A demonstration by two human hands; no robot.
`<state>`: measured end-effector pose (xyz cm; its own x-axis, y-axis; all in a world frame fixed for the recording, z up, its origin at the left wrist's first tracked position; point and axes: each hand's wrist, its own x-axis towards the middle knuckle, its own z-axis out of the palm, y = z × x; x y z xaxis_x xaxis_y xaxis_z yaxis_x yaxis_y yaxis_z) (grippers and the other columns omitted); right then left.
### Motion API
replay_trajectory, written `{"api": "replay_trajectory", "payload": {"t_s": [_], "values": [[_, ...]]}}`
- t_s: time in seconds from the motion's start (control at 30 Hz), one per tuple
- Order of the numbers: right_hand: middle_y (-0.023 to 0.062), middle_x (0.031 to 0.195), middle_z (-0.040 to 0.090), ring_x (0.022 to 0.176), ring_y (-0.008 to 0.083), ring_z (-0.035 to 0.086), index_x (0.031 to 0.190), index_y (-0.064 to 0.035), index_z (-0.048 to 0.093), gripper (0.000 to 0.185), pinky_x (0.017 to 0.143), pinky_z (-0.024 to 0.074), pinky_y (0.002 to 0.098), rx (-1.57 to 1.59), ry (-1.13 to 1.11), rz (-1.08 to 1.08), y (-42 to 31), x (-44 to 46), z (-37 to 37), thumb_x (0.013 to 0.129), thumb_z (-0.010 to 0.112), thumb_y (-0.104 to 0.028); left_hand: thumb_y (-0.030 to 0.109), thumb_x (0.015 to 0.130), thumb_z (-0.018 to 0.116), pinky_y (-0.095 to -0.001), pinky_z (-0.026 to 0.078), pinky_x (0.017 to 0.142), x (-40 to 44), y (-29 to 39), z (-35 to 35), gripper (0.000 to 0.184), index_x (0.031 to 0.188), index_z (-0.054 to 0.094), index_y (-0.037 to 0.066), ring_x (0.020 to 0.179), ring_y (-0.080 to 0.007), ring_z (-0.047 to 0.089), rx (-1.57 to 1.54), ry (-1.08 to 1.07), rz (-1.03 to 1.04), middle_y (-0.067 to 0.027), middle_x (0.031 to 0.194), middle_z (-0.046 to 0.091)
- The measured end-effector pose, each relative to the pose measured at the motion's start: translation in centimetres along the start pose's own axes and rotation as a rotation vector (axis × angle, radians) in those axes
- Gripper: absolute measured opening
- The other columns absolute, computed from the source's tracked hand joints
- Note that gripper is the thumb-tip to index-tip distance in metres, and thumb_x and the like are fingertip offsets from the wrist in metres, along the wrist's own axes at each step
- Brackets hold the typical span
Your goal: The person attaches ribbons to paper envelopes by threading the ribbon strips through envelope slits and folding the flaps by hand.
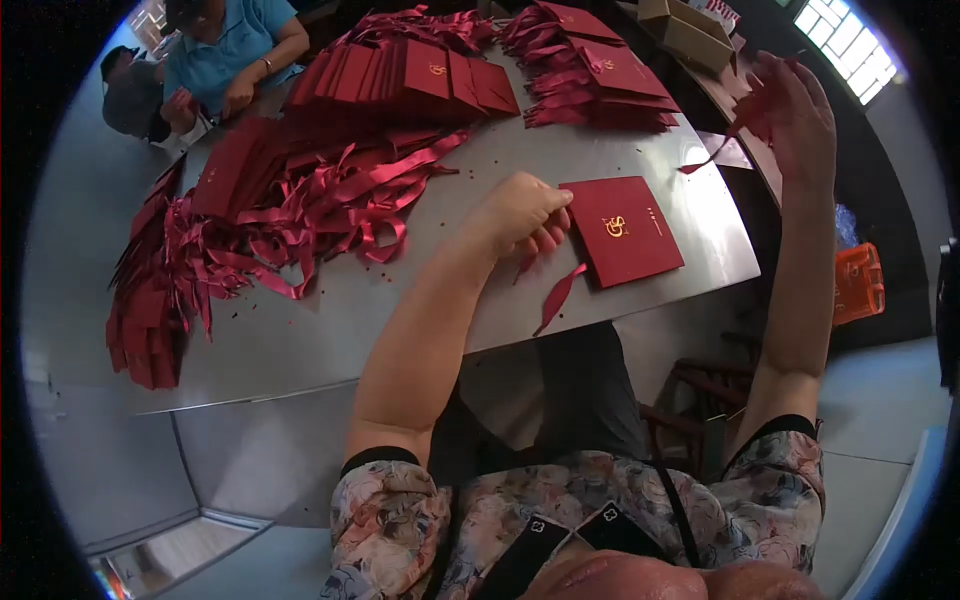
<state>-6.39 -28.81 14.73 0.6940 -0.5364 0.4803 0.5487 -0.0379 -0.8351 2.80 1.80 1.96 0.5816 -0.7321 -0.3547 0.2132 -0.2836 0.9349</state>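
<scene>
A red folder-like piece with gold lettering (pixel 627 232) lies flat on the metal table, near its front right edge. My left hand (pixel 525 215) pinches the upper left corner of this piece, fingers curled. Below that hand, a short dark red ribbon end (pixel 560 300) lies on the tabletop. My right hand (pixel 797 115) is raised beyond the table's right edge, with red ribbon (pixel 755 115) at its fingers and a loose tail hanging down to the left. Its fingers are partly blurred.
Red pieces with tangled ribbons (pixel 330 205) cover the table's left side. Stacks stand at the back centre (pixel 400 75) and back right (pixel 610 75). A person in a blue shirt (pixel 235 45) is at the far left. A cardboard box (pixel 690 35) and an orange basket (pixel 858 283) are right.
</scene>
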Motion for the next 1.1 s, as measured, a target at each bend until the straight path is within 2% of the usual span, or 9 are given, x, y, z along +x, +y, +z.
{"api": "replay_trajectory", "payload": {"t_s": [0.07,0.13,0.23,0.47,0.6,0.67,0.8,1.0,1.1], "values": [[0.0063,0.094,0.069,0.077,0.0109,0.064,0.11,-0.0022,0.062,0.019,0.069,0.0528,0.0253,-0.194,-0.017,-0.068,1.0,-0.8,-2.4,0.094,0.059,-0.013,0.028,0.095,0.053,-0.024,0.045,0.041,1.1,-1.1,0.8,0.032,0.084,0.062,-0.001,0.051,-0.0128,0.06,0.048,-0.017,-0.089,-0.011,0.073,0.065],[0.0072,0.092,0.068,0.07,0.0103,0.063,0.11,-0.0033,0.061,0.019,0.063,0.0522,0.0252,-0.547,-0.03,0.145,2.3,-5.2,-1.3,0.094,0.06,-0.014,0.027,0.095,0.054,-0.0238,0.046,0.042,1.5,-1.4,1.3,0.031,0.087,0.062,-0.002,0.052,-0.0133,0.06,0.026,0.019,-0.094,-0.0112,0.073,0.065],[0.0057,0.082,0.064,0.06,0.0094,0.058,0.109,-0.0027,0.06,0.019,0.052,0.0474,0.0224,-0.62,-0.265,0.477,7.2,-10.6,-0.2,0.091,0.06,-0.011,0.025,0.094,0.056,-0.0233,0.048,0.047,1.3,-1.3,1.6,0.028,0.092,0.062,-0.002,0.055,-0.0141,0.062,-0.092,0.051,-0.082,-0.0112,0.076,0.066],[0.0102,0.082,0.066,0.068,0.014,0.063,0.1,0.002,0.061,0.014,0.064,0.0515,0.0289,-0.581,-0.385,0.373,12.5,-14.1,3.1,0.088,0.061,-0.005,0.017,0.092,0.062,-0.0325,0.053,0.077,1.7,-2.0,1.1,0.015,0.096,0.063,0.002,0.079,-0.019,0.065,-0.44,0.155,0.042,-0.0086,0.088,0.068],[0.013,0.084,0.065,0.071,0.0199,0.065,0.1,0.0012,0.06,0.014,0.068,0.0513,0.0311,-0.64,-0.502,0.242,13.3,-13.5,5.0,0.088,0.061,-0.005,0.012,0.09,0.061,-0.0364,0.053,0.075,1.4,-1.6,0.9,0.013,0.099,0.06,0.002,0.077,-0.0219,0.066,-0.522,0.321,0.008,-0.0093,0.087,0.067],[0.0152,0.086,0.065,0.076,0.025,0.065,0.099,0.0009,0.061,0.014,0.071,0.051,0.0332,-0.727,-0.579,-0.067,13.7,-13.3,5.4,0.088,0.062,-0.008,0.01,0.09,0.06,-0.0364,0.053,0.075,2.0,-2.2,0.4,0.017,0.104,0.057,0.002,0.08,-0.0226,0.066,-0.525,0.352,0.009,-0.0094,0.093,0.066],[0.0151,0.087,0.066,0.08,0.0273,0.064,0.099,0.0004,0.062,0.015,0.074,0.0507,0.0331,-0.62,-0.584,0.034,14.2,-12.8,5.8,0.089,0.063,-0.01,0.007,0.089,0.061,-0.0367,0.053,0.075,3.1,-3.4,-0.4,0.019,0.107,0.056,0.002,0.085,-0.023,0.065,-0.636,0.316,0.04,-0.0098,0.098,0.065],[0.0107,0.086,0.065,0.078,0.0194,0.061,0.098,-0.0007,0.061,0.014,0.074,0.0492,0.0305,-0.59,-0.63,0.057,15.8,-9.5,6.6,0.091,0.062,-0.013,0.003,0.088,0.061,-0.0383,0.053,0.081,2.9,-2.8,-0.4,0.02,0.107,0.055,0.005,0.092,-0.0239,0.064,-0.831,0.38,0.071,-0.0105,0.101,0.064],[0.0005,0.079,0.057,0.073,0.0071,0.053,0.095,-0.0015,0.059,0.012,0.067,0.0463,0.0256,-0.444,-0.682,0.249,15.9,-7.4,7.1,0.093,0.06,-0.014,0.004,0.089,0.061,-0.039,0.051,0.086,3.0,-2.8,-0.4,0.018,0.106,0.056,0.006,0.095,-0.0245,0.063,-0.949,0.26,0.153,-0.01,0.103,0.064]]}}
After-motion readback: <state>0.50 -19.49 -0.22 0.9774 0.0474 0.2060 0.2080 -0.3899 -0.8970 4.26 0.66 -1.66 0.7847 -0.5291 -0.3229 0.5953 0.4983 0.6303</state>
